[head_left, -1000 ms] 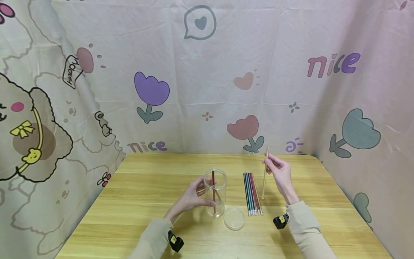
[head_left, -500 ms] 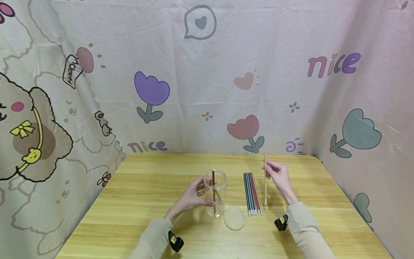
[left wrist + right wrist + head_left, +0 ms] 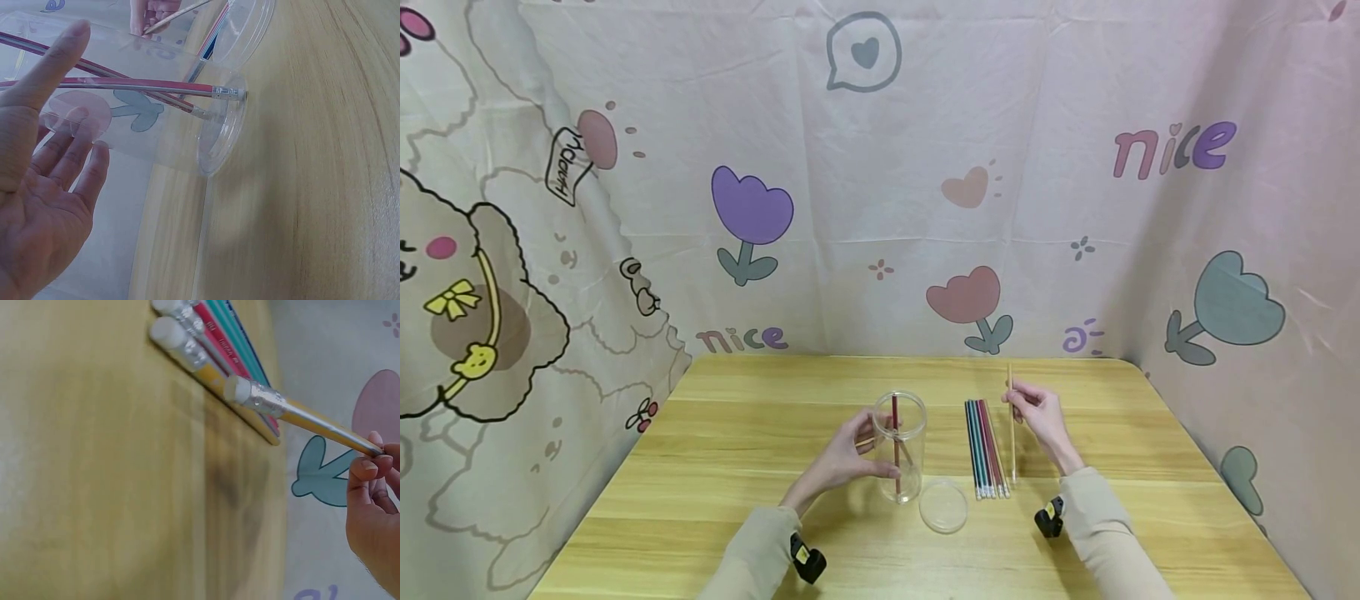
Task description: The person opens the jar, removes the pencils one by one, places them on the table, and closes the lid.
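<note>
A clear jar (image 3: 910, 467) stands upright on the table with two reddish pencils (image 3: 169, 85) leaning inside, eraser ends down. My left hand (image 3: 842, 454) holds it from the left, thumb in front and fingers behind. In my right hand (image 3: 1037, 410) a yellow pencil (image 3: 1012, 442) is pinched near its upper end, eraser end (image 3: 240, 390) pointing down. It hangs just right of a row of pencils (image 3: 982, 450) in dark, teal, red and yellow, lying side by side with white erasers toward me.
A round clear lid (image 3: 943, 507) lies between the jar and the pencil row. The wooden table (image 3: 737, 467) ends at a patterned cloth backdrop (image 3: 865, 208) behind and at the sides.
My right hand has come down and slightly left with the yellow pencil, which now hangs more upright and closer to the row. The left hand and jar have stayed still.
</note>
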`<state>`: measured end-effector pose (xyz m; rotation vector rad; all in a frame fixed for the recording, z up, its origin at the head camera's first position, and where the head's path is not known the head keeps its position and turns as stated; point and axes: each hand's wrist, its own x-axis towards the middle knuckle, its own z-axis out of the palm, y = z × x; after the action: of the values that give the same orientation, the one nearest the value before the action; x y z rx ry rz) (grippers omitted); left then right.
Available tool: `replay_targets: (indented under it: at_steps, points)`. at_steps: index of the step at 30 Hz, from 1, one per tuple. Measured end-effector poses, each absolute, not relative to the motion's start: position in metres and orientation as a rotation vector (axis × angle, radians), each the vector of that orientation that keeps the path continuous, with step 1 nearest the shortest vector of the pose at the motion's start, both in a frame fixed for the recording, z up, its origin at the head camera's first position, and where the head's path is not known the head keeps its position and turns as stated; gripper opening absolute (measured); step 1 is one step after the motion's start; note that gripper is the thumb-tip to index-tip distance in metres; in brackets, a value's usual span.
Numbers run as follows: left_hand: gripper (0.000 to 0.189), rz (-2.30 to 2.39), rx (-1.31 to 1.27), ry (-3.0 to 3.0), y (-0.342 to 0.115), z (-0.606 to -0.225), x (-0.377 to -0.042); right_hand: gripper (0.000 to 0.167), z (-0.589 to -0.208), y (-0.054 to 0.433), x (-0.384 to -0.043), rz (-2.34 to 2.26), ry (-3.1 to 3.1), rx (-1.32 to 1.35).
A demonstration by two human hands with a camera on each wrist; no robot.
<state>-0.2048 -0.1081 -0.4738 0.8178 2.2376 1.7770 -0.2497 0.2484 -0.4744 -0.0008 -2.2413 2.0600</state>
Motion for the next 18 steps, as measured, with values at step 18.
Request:
replay_targets:
  at_steps: [18]
  points:
    - [0.072,1.756,0.816,2.258,-0.107,-0.474,-0.205,0.043,-0.493,0.247,-0.256,2.053,-2.361,-0.026]
